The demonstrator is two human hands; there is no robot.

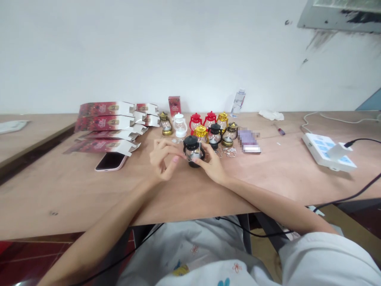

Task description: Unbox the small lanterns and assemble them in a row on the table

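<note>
A small black lantern (192, 142) with a clear middle stands upright at the table's front centre. My right hand (213, 165) is closed round its right side, thumb across the front. Thin silver wire (199, 146) shows against the lantern's front. My left hand (165, 158) is at the lantern's left side, fingers loosely bent, one fingertip at the lantern and the thumb apart. Just behind are more lanterns: a white lantern (179, 126), red lanterns (195, 121), gold lanterns (200, 132), bronze lanterns (229, 135) and another black lantern (214, 136). Bent wire pieces (230, 151) lie by them.
Flattened red-and-white boxes (104, 123) are stacked at left, with a phone (110, 162) before them. A small red box (174, 105) and a bottle (238, 102) stand by the wall. A purple packet (248, 140), tissue (271, 115) and power strip (320, 147) lie right.
</note>
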